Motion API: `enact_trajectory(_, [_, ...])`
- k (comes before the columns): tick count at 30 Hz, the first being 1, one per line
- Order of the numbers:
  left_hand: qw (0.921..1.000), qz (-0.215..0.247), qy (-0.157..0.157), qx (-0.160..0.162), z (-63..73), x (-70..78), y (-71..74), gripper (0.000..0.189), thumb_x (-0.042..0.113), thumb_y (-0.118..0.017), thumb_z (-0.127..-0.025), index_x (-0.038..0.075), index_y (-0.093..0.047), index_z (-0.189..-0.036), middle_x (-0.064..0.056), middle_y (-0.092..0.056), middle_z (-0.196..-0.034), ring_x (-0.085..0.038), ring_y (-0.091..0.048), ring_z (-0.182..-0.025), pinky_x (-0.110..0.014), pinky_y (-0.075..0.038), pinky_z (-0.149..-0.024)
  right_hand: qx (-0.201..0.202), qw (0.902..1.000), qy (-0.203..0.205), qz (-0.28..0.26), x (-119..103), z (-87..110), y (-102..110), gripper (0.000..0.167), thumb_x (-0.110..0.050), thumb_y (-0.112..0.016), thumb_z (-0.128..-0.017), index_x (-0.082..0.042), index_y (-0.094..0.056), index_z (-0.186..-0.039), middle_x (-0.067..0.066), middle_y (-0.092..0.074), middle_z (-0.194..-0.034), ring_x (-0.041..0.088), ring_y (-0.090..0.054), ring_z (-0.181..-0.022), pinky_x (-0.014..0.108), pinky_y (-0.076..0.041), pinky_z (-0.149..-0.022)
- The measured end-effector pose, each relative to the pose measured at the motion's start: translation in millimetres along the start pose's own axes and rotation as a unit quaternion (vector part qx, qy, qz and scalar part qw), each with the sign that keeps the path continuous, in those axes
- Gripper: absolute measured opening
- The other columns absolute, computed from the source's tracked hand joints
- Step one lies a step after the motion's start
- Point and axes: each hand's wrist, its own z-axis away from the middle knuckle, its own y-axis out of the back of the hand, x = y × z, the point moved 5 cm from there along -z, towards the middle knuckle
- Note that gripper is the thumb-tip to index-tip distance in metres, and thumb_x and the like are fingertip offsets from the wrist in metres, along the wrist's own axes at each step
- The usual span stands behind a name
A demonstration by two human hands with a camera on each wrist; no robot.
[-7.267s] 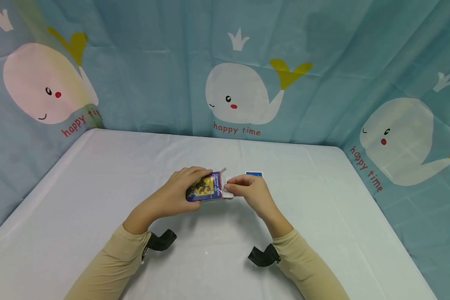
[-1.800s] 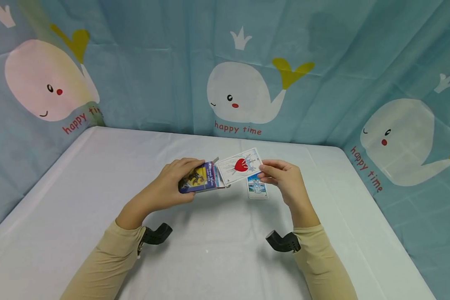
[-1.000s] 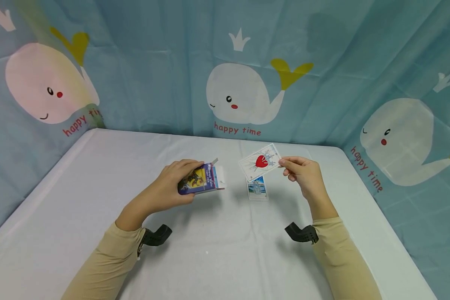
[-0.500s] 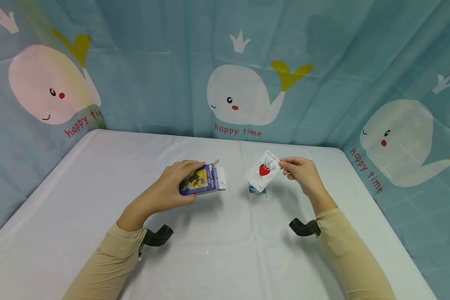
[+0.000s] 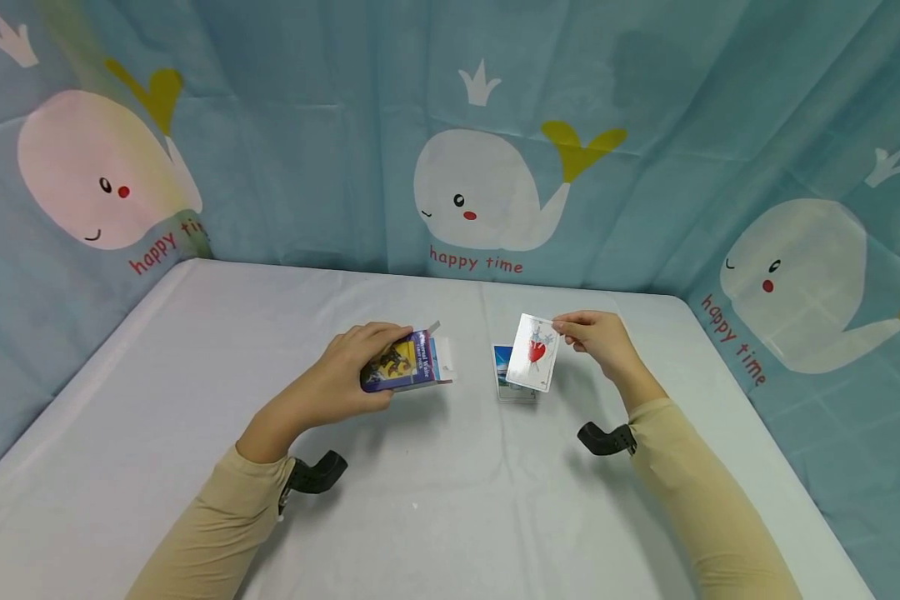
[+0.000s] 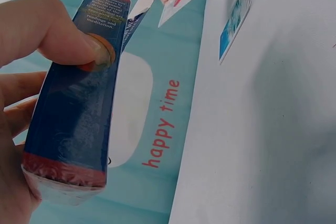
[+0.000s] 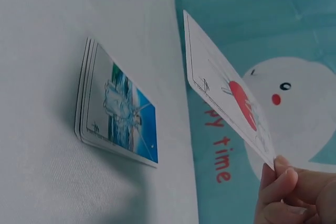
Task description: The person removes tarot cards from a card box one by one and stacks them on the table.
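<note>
My left hand grips a blue tarot card box, thumb along its narrow side, as the left wrist view shows. The box's end flap stands out toward the right and blue-edged contents show at that opening. Between the thumb and fingers of my right hand is pinched the corner of a tarot card with a red heart pierced by swords. That card hangs face up over a small stack of cards on the table, overlapping part of it in the head view. A blue water scene tops the stack.
A white cloth covers the table. Behind it hangs a light blue curtain printed with whales and "happy time". Each wrist carries a black camera mount, such as the left one.
My right hand drew the heart card out of the box, carried it right and turned it upright over the stack. My left hand with the box has shifted slightly left since the earliest frame.
</note>
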Motion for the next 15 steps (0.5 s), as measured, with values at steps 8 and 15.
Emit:
enact_trajectory(8, [1.0000,-0.005,-0.003,0.000,0.2,-0.3,-0.5,0.078,0.013,-0.070,-0.077,0.011,-0.044,-0.150,-0.009,-0.045,-0.150,-0.031,-0.044,-0.128,-0.055,-0.032,-0.102,-0.035,0.9992,0.020,0.007,2.6,-16.2,-4.0,0.035,-0.025,-0.063,-0.097,0.001,-0.068,-0.120,0.000,-0.060,-0.084,0.016,-0.053,-0.082,0.027,-0.050,-0.078])
enact_trajectory(15, [1.0000,-0.004,-0.002,-0.002,-0.5,0.3,-1.3,0.079,0.014,-0.071,-0.076,0.012,-0.043,-0.150,-0.009,-0.045,-0.150,-0.030,-0.045,-0.128,-0.054,-0.033,-0.101,-0.071,0.9972,0.023,0.003,8.4,-29.7,-14.5,0.034,-0.024,-0.066,-0.095,0.003,-0.069,-0.117,0.000,-0.061,-0.083,0.011,-0.051,-0.075,0.027,-0.047,-0.074])
